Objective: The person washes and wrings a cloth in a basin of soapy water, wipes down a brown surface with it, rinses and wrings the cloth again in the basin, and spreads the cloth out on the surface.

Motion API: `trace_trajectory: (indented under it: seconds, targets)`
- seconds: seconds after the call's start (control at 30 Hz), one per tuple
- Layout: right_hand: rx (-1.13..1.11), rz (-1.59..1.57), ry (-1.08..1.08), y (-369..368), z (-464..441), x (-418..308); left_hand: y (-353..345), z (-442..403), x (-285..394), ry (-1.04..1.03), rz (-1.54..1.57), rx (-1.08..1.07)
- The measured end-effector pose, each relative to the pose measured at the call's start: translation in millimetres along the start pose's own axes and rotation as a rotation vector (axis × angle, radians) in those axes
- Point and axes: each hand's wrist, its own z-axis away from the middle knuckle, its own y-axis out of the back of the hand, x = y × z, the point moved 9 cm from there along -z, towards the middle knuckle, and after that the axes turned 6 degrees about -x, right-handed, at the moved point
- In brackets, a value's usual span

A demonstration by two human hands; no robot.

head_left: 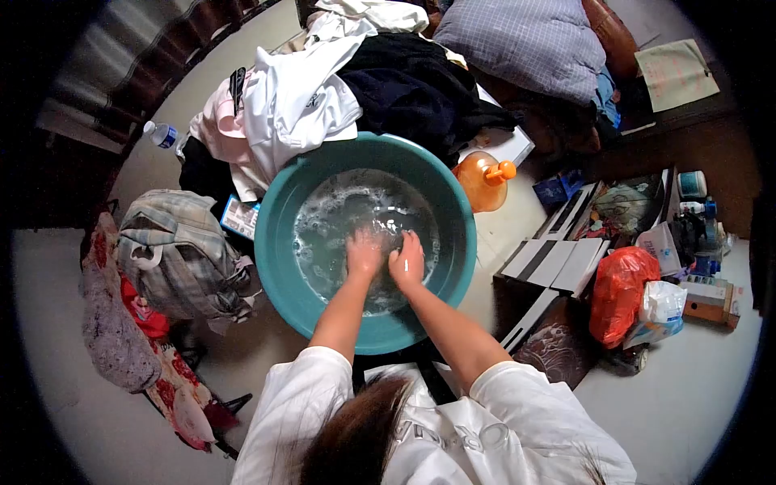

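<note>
Perhaps hard swishing by the right hand (408, 263), fingers loosely parted, seemingly empty, or left hand (365, 252), fingers too blurred to tell, slops water (322, 263) over the tub (272, 242) onto those clothes (295, 105).

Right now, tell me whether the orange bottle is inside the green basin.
No, the orange bottle is outside the green basin, beside its rim.

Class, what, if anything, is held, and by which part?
No held thing shows in the left hand or right hand; sudsy water partly hides the left one.
</note>
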Motion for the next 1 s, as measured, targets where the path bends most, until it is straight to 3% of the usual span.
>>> trace_trajectory:
  seconds: [0.07, 0.1, 0.17, 0.2, 0.3, 0.33, 0.4, 0.43, 0.47, 0.6, 0.7, 0.73, 0.83, 0.93, 1.0]
  targets:
    - [0.025, -0.011, -0.010, -1, 7, 6, 0, 7, 6, -0.070, 0.094, -0.284]
    - [0.057, 0.061, -0.023, 32, -7, 32, 8, -16, 42, -0.116, 0.241, -0.252]
    - [0.053, 0.013, -0.069, 33, -2, 25, 23, -10, 20, -0.177, 0.354, -0.285]
    - [0.048, 0.003, -0.100, 28, -3, 22, 36, -6, 0, -0.036, 0.369, -0.131]
    - [0.016, 0.020, -0.071, 13, 1, 19, 40, 0, -9, 0.173, 0.156, -0.153]
    - [0.012, 0.018, -0.081, 11, 2, 15, 29, 0, -2, 0.119, 0.051, -0.142]
    - [-0.001, 0.011, -0.115, 4, 12, 9, 33, 8, 4, -0.032, 0.162, -0.043]
    - [-0.033, -0.092, -0.173, 0, 13, 13, 46, 9, 9, -0.111, 0.219, 0.012]
    - [-0.062, -0.191, -0.232, -1, 15, 17, 36, 4, 1, -0.005, 0.429, -0.174]
    - [-0.054, -0.619, -0.516, -30, 25, 48, 53, 8, -43, 0.554, 0.952, -0.074]
    - [-0.121, -1.265, -0.737, -83, 34, 48, 104, 17, -59, 0.594, 1.211, 0.381]
    - [-0.245, -1.322, -0.918, -80, 48, 27, 116, 19, -60, 0.572, 1.319, 0.466]
    - [-0.371, -1.720, -0.897, -42, 52, -39, 102, 19, -61, 0.510, 1.457, 0.400]
    - [-0.431, -1.855, -0.794, -39, 40, -53, 76, 29, -57, 0.738, 1.504, 0.215]
    - [-0.554, -2.009, -0.649, -52, 29, -59, 99, 28, -46, 0.618, 1.632, 0.173]
